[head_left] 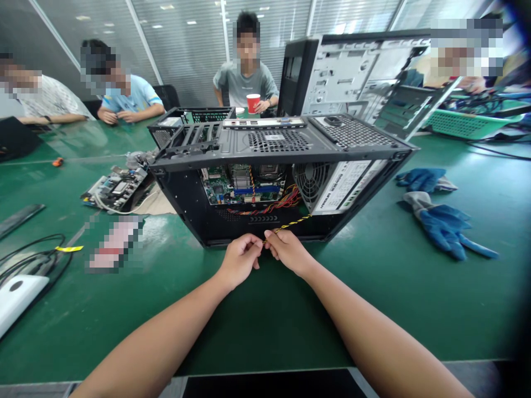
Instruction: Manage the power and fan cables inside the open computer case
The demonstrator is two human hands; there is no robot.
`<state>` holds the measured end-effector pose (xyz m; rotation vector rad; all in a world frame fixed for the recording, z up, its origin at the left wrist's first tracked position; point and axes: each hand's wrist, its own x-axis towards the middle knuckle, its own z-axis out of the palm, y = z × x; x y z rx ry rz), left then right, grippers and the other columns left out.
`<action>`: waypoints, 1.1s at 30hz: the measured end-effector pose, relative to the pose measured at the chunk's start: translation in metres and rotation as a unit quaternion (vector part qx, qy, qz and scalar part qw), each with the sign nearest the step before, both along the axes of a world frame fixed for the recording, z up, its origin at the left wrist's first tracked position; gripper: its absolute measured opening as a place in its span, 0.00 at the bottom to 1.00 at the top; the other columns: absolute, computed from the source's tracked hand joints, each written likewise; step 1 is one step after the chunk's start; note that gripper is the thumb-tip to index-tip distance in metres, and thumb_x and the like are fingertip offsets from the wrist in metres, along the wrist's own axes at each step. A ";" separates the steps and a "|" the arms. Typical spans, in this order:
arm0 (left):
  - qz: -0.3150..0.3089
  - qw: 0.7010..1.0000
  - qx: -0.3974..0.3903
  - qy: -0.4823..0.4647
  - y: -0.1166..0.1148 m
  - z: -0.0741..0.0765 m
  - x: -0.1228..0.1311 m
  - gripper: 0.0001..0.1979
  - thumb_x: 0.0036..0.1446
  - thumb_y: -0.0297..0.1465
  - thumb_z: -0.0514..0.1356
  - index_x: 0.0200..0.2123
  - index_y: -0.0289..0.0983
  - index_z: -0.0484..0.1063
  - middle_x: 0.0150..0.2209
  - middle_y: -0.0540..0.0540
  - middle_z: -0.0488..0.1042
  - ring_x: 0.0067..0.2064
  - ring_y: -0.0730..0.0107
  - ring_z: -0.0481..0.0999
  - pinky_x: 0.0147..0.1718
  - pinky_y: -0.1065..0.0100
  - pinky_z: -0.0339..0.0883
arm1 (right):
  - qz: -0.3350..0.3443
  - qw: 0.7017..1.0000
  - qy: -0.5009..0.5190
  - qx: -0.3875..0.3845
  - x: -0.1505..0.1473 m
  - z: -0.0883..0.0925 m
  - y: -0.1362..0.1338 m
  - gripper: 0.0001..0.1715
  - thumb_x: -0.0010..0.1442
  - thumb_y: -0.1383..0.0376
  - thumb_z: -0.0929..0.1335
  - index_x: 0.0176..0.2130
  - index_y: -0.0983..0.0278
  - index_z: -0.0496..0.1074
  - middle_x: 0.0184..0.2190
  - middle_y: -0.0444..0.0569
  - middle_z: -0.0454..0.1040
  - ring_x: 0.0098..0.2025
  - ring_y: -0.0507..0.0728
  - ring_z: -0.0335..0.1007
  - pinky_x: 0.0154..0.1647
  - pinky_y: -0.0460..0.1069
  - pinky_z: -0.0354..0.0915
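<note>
An open black computer case (290, 145) lies on its side on the green table (394, 287), with its motherboard (243, 185) and power supply (332, 185) showing inside. A thin yellow and black twisted cable (290, 223) runs out of the case toward me. My left hand (240, 258) and my right hand (287, 251) meet just in front of the case, both with fingers pinched on the cable's near end. What sits at the cable's tip is hidden by my fingers.
Blue work gloves (446, 224) lie to the right. A loose circuit board (115, 189) and black cables (37, 254) lie to the left, with a white device (19, 293) at the left edge. A second open case (357, 77) stands behind. Several people sit at the far side; a red cup (253, 103) is there.
</note>
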<state>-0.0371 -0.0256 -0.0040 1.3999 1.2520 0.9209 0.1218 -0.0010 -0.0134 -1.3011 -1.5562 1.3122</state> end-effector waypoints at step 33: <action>-0.007 1.000 -0.006 0.001 -0.001 -0.002 0.001 0.09 0.58 0.35 0.59 0.36 0.35 0.72 0.20 0.56 0.65 0.18 0.77 0.70 0.16 0.77 0.58 | -0.012 0.998 -0.050 0.027 -0.001 -0.002 -0.001 0.28 0.66 0.49 0.60 0.22 0.62 0.65 0.14 0.42 0.62 0.19 0.52 0.60 0.25 0.48 0.57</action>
